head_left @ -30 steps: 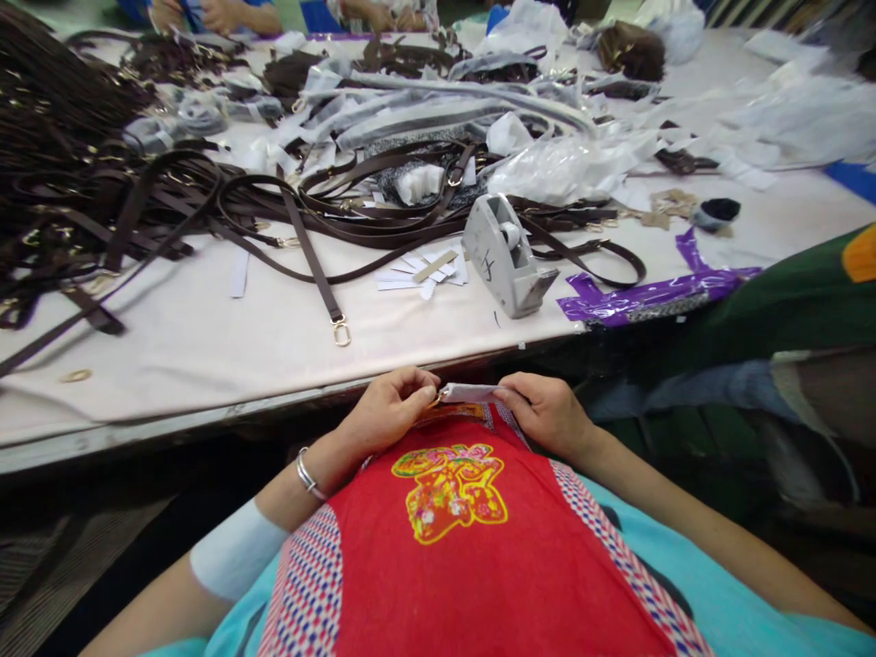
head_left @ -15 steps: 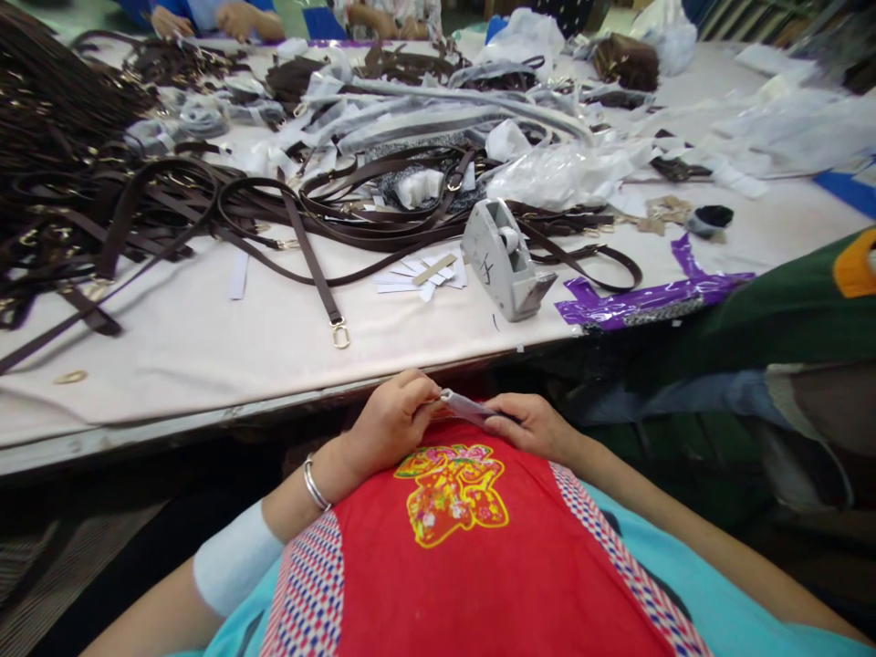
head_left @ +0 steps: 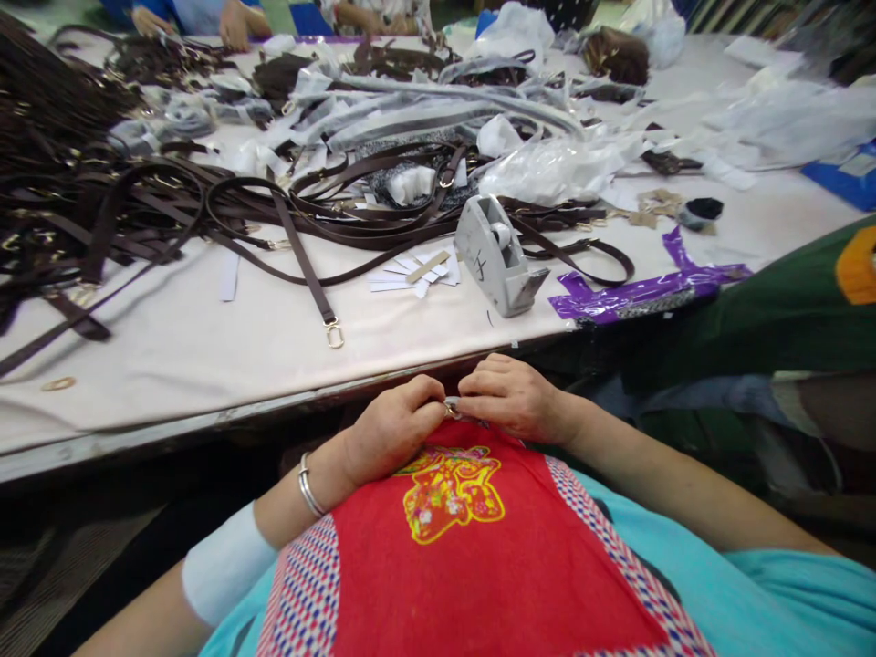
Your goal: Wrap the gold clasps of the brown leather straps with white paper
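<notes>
In front of the red apron, my left hand [head_left: 397, 424] is closed, thumb and forefinger pinching one side of a small gold-coloured metal clasp [head_left: 450, 409]. My right hand [head_left: 513, 399] is closed against the other side, its fingers curled over a strap with a pale wrap that is mostly hidden. The two hands almost meet just below the table edge. Beyond them on the table lie a brown strap [head_left: 301, 255] with a gold buckle at its end, and a grey tape dispenser [head_left: 496, 260].
White paper slips [head_left: 414, 272] lie left of the dispenser. Brown straps [head_left: 47, 210] are heaped at the left, clear plastic wrap [head_left: 568, 169] behind. Purple tape [head_left: 643, 290] covers the table edge at right. Another person's hands [head_left: 236, 23] show at the far side.
My right hand has moved its fingers up and over toward the left hand, covering most of the pale wrapped piece. The gold clasp now shows between the hands. The view has shifted slightly.
</notes>
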The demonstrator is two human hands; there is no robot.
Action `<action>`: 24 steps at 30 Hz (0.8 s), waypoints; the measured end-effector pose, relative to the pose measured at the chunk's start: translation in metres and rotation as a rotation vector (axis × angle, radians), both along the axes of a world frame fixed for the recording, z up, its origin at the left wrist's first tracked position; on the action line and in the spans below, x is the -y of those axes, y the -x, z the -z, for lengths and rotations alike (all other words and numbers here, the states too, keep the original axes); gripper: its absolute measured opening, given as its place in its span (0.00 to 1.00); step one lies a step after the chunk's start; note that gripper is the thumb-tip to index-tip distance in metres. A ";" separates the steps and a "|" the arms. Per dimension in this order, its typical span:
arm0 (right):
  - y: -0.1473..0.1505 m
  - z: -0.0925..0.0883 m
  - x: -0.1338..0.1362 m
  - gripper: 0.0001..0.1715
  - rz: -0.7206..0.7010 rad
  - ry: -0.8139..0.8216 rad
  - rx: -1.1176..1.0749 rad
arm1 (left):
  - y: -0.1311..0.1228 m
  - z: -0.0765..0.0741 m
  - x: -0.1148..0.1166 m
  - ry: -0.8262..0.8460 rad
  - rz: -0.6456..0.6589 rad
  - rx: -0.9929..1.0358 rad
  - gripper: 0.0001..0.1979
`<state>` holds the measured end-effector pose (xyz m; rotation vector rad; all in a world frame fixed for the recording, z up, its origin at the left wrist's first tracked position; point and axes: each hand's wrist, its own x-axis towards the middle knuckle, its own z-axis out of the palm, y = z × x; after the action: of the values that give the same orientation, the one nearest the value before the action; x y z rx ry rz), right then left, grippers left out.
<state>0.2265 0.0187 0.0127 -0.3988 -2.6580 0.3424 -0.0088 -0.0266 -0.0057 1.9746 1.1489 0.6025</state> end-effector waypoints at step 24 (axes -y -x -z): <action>-0.016 0.036 0.015 0.22 0.410 0.939 -0.075 | 0.014 0.008 -0.005 0.871 -0.166 0.360 0.16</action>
<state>0.2425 0.0042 -0.0233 -1.1444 -2.0993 1.4152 -0.0231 -0.0217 -0.0133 0.9961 1.0920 0.4094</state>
